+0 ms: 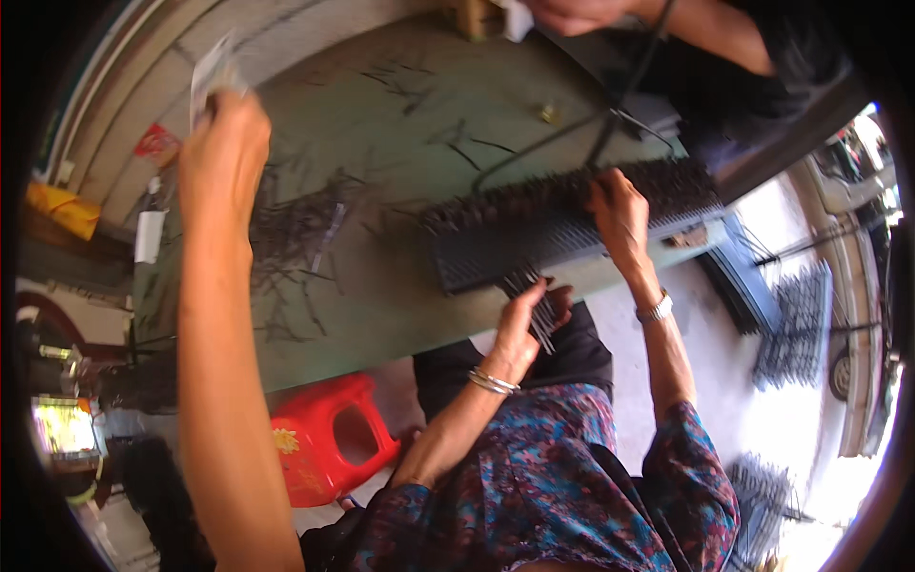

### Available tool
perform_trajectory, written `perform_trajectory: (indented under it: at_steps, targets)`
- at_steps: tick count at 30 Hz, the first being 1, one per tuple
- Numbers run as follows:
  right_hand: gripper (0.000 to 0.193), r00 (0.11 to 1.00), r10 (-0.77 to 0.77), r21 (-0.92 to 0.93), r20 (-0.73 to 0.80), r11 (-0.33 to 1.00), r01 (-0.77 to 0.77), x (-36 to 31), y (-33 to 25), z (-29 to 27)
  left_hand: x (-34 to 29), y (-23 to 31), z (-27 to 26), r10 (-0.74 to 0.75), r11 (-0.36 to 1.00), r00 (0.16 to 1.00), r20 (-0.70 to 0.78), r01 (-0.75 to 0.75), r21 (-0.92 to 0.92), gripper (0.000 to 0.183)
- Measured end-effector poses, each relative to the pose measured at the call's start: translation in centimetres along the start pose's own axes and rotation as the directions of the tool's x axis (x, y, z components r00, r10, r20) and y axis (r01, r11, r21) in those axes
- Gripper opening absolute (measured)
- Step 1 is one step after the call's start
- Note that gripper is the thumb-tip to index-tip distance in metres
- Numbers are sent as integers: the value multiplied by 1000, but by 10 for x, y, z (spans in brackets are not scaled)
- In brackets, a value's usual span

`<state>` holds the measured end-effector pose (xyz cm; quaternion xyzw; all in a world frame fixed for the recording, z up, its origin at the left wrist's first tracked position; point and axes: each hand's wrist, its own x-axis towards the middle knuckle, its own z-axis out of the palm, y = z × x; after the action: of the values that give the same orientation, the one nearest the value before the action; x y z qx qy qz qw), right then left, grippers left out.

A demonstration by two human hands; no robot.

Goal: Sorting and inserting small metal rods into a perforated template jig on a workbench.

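A long dark grey slotted rack (515,257) lies at a slant along the table's near edge. Dark, bristle-like pieces (534,198) stand packed along its far side. My right hand (621,217), a watch at its wrist, is closed with fingertips down at those pieces. Whatever it pinches is too small to make out. Below the rack's near edge, my left hand (522,329) wraps round a bundle of thin dark strips (543,324), bangles at its wrist. The bundle's upper end reaches the rack's side.
Loose dark strips (305,229) litter the green table (381,319). Another person's forearm (229,381) rises at left, its blurred hand gripping a clear, whitish thing (212,71). Across the table is another person's hand (581,11). A red stool (324,448) stands left; more racks (791,324) right.
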<state>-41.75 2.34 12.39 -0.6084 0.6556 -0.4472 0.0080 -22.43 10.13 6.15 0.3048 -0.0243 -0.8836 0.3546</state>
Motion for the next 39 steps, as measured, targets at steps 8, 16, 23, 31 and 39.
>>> perform_trajectory:
  at_steps: [8,16,23,31,39]
  targets:
    - [6,991,58,65,125,996,-66,13,-3,3,-2,2,0,48,998,998,-33,-49,-33,14]
    - [11,971,-7,133,238,991,-26,28,-6,-7,-8,12,5,67,996,995,-70,-62,68,27]
    - [15,957,-13,111,290,994,-20,28,-11,-11,-11,8,8,36,999,999,-39,-35,18,23]
    - [13,962,-47,77,268,997,27,29,-10,-5,-7,6,11,-14,1000,995,-102,15,2,20]
    - [13,951,-26,155,308,988,-23,33,-13,-9,-7,7,10,45,998,997,-56,-42,53,28]
